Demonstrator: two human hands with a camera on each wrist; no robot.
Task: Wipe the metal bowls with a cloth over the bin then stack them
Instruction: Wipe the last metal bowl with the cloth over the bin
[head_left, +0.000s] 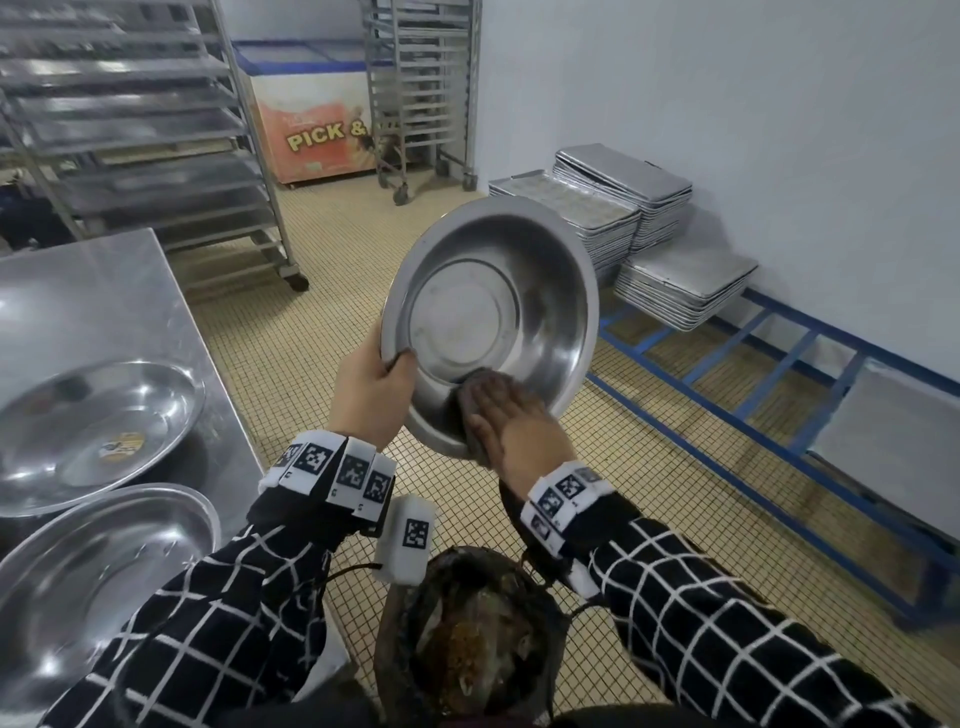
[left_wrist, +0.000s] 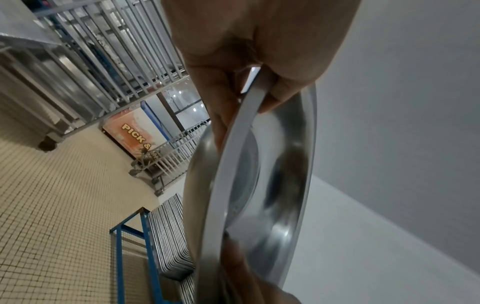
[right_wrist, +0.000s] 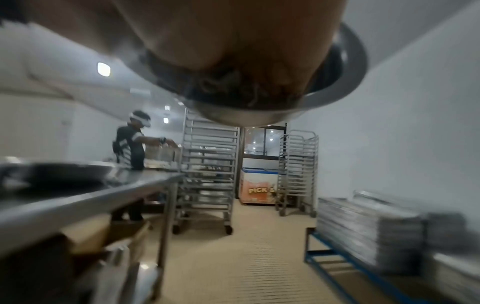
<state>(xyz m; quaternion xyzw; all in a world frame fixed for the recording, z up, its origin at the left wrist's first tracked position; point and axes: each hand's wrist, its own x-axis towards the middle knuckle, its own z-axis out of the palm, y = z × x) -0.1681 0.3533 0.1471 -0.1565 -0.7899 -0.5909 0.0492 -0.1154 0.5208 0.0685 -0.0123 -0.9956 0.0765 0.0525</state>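
A tilted metal bowl (head_left: 493, 312) hangs above the dark bin (head_left: 467, 639), its inside turned toward me. My left hand (head_left: 376, 382) grips its left rim, thumb inside; in the left wrist view the left hand (left_wrist: 246, 82) pinches the bowl's rim (left_wrist: 233, 164). My right hand (head_left: 501, 415) lies flat on a dark cloth (head_left: 475, 387) and presses it against the bowl's lower inner wall. In the right wrist view the cloth (right_wrist: 228, 88) is bunched under the right hand (right_wrist: 233, 41) inside the bowl (right_wrist: 337, 82). Two more metal bowls (head_left: 98, 426) (head_left: 98, 566) sit on the steel table (head_left: 104, 291).
Stacks of metal trays (head_left: 623, 208) rest on a low blue frame (head_left: 779, 374) along the right wall. Wheeled tray racks (head_left: 156, 130) (head_left: 421, 88) and a chest freezer (head_left: 317, 124) stand at the back. Another person (right_wrist: 130, 146) works at the far end of the table.
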